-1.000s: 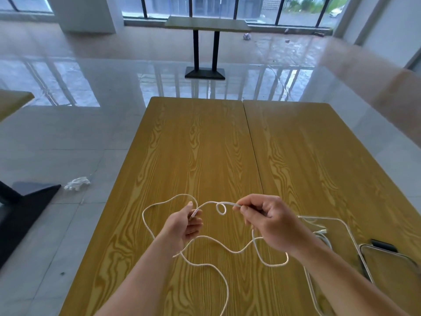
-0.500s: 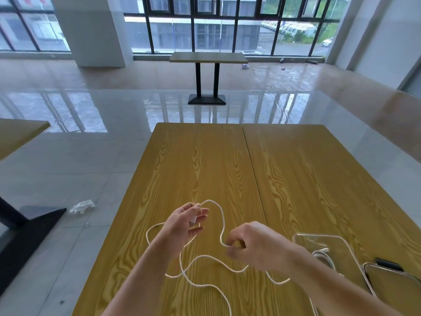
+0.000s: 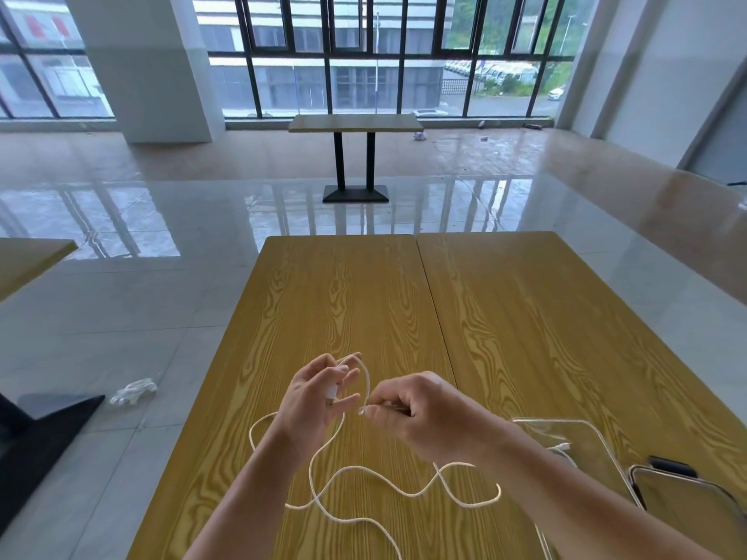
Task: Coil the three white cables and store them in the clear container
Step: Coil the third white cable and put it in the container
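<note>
A long white cable point(image 3: 376, 474) snakes in loose curves over the yellow wooden table point(image 3: 505, 317). My left hand point(image 3: 315, 402) pinches its plug end between thumb and fingers, and a short loop arches over those fingers. My right hand point(image 3: 420, 414) grips the same cable just right of that loop. The clear container point(image 3: 586, 434) stands at the near right of the table, partly behind my right forearm. Another white cable point(image 3: 564, 448) lies inside it.
A clear lid point(image 3: 687, 507) lies right of the container, with a dark object point(image 3: 673, 467) behind it. A seam runs down the table's middle. On the floor to the left are a black table base point(image 3: 36, 434) and a white scrap point(image 3: 133, 392).
My hands have come closer together near the table's front. The right hand carried the cable toward the left hand, forming a loop over the left fingers. The camera has tilted upward.
</note>
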The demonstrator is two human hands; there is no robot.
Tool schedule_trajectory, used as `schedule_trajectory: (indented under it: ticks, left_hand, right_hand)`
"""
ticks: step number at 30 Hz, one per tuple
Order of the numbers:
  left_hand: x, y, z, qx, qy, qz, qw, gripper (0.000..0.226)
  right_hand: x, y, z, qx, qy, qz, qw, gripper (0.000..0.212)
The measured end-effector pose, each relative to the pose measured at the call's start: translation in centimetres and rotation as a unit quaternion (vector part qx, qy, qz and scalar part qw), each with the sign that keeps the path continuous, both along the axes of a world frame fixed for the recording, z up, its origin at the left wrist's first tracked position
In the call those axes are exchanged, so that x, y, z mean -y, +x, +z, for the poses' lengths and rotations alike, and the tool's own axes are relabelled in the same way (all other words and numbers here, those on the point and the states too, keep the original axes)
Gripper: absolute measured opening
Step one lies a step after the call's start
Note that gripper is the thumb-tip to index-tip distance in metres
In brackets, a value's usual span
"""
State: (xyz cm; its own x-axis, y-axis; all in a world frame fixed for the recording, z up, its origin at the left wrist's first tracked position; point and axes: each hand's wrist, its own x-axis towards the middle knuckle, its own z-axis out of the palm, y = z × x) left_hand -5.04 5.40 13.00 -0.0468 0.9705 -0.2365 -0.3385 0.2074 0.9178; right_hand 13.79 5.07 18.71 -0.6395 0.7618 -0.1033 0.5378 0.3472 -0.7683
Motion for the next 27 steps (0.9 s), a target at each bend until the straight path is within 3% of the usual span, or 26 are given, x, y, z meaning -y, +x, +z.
schedule_trajectory:
  ticks: [5, 10, 20, 24, 27]
  left_hand:
    - [0.2, 1.1, 1.1, 0.044, 0.015, -0.029, 0.999, 0.027]
    - [0.4, 1.7, 1.2, 0.065, 0.022, -0.064, 0.996, 0.015]
    - [1.9, 2.6, 2.6, 0.041, 0.013, -0.132, 0.99, 0.044]
    - [2.9, 2.5, 3.0, -0.004, 0.029, -0.178, 0.984, 0.026]
    - [3.5, 2.0, 2.8, 0.045, 0.004, -0.208, 0.977, 0.022]
  right_hand:
    - [-0.3, 0.3, 0.4, -0.053, -0.029, 0.006, 0.998, 0.021]
    - [-0.4, 0.6, 1.6, -0.109, -0.056, -0.022, 0.992, 0.025]
    - [-2.2, 0.6, 1.1, -0.131, 0.159, -0.135, 0.969, 0.013]
    - [-2.5, 0.5, 0.2, -0.129, 0.172, -0.125, 0.968, 0.01]
    - [-2.4, 0.4, 0.0, -0.128, 0.198, -0.102, 0.966, 0.01]
